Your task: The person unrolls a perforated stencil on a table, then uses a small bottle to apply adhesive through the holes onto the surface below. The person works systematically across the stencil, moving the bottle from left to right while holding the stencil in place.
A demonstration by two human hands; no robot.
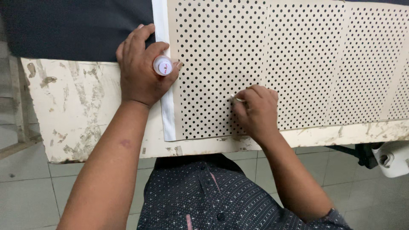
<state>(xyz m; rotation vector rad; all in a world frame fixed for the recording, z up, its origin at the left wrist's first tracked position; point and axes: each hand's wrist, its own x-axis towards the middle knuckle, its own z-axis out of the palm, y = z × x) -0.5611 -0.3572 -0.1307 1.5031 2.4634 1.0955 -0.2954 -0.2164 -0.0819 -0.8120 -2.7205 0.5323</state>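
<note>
From the head camera I look straight down on my two hands at the front edge of a worn, paint-scuffed surface. My left hand is closed around a small bottle with a white cap, gripped between thumb and fingers so the cap faces up at me; the rest of the bottle is hidden inside the grip. That hand rests on the white border strip running down the left side of a cream perforated sheet, with its fingertips reaching onto the dark fabric that lies beyond the strip at the top left.

My right hand sits on the perforated sheet near its lower edge, fingers curled together and pinched on a thin pale tool whose tip pokes out to the left and touches the sheet among the rows of black holes. I cannot tell what kind of tool it is; most of it is covered by the fingers.

The two hands are near each other but apart. Below the surface I see my dark patterned shirt, a tiled floor, and a white object at the right edge.
</note>
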